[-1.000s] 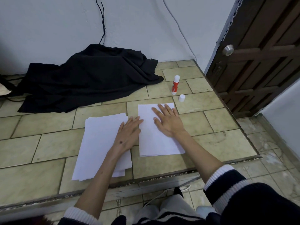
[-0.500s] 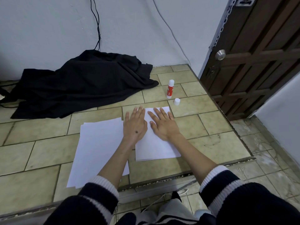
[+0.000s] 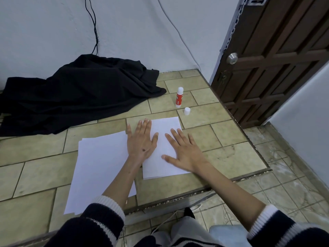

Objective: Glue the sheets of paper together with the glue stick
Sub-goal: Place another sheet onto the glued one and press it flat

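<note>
A small stack of white sheets (image 3: 166, 125) lies on the tiled platform (image 3: 231, 157). My left hand (image 3: 142, 141) lies flat on its left edge, fingers spread. My right hand (image 3: 185, 152) lies flat on its lower right part, fingers spread too. A larger pile of white paper (image 3: 99, 164) sits to the left, partly under my left forearm. The glue stick (image 3: 179, 97), red with a white top, stands upright beyond the sheets. Its white cap (image 3: 187, 111) stands beside it, closer to the sheets.
A black cloth (image 3: 76, 91) is heaped at the back left against the wall. A brown wooden door (image 3: 277, 56) stands at the right. The platform ends in a step (image 3: 195, 191) just in front of my knees.
My left hand has slid from the larger pile onto the small stack. My right hand has drawn back toward the stack's lower right. The view has tilted down slightly.
</note>
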